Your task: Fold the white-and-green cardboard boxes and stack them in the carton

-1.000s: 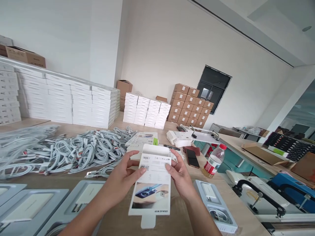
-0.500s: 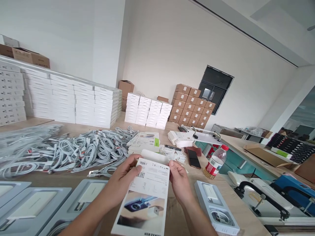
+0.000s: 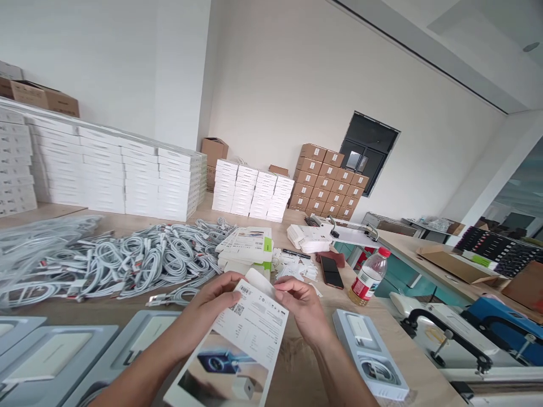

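White packaging card [image 3: 254, 333]: black barcode and QR code, grey small print, photo of dark blue charger on beige ground. Cables [image 3: 127, 260]: pale grey-white, small red marks near plugs. Tray [image 3: 352, 333]: blue-grey, white insert. Cardboard cartons [image 3: 322, 181]: brown, white labels. Plastic bottle [image 3: 369, 277]: red cap, red label, yellowish liquid at bottom. Table [image 3: 297, 373]: pale wood, light grain. Machine housing [image 3: 504, 316]: bright blue.

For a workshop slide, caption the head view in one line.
Left hand and right hand hold a printed white card sleeve over a wooden table, near heaped white cables.
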`<state>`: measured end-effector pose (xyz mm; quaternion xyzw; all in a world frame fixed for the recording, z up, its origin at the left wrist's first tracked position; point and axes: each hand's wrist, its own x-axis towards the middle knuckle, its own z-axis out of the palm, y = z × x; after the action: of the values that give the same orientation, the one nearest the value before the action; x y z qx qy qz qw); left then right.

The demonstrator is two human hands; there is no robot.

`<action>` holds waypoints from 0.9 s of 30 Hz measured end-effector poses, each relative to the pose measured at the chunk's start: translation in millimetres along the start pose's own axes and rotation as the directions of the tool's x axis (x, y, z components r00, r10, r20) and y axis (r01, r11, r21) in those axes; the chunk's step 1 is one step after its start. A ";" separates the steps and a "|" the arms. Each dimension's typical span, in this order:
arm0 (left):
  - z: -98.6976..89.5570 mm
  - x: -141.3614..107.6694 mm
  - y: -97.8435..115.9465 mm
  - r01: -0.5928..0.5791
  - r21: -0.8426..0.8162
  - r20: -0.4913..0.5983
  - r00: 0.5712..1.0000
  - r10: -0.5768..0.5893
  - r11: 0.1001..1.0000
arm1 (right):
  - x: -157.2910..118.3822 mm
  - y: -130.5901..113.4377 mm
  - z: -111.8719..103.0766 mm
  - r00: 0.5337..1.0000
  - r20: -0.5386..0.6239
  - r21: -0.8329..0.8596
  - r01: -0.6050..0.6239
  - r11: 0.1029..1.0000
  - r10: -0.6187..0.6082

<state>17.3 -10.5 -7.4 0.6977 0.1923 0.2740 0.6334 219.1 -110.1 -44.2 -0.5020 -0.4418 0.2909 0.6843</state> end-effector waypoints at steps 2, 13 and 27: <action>-0.8 -0.4 -1.1 -0.020 0.065 0.024 1.000 0.018 0.998 | -0.8 1.0 0.8 0.992 0.034 0.123 -0.122 0.985 0.119; 0.5 -3.0 -5.2 -0.097 0.194 0.142 0.987 0.070 0.976 | -4.0 -0.7 5.6 0.954 0.193 0.020 -0.237 0.971 0.229; 0.7 -3.4 -13.4 -0.002 0.216 0.091 0.996 -0.018 0.976 | -6.4 -4.9 2.8 0.975 0.198 -0.177 -0.062 0.982 0.098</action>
<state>16.1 -11.5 -21.1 0.7736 0.1942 0.2163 0.5631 213.5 -115.9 -41.2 -0.5431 -0.5126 0.3299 0.5774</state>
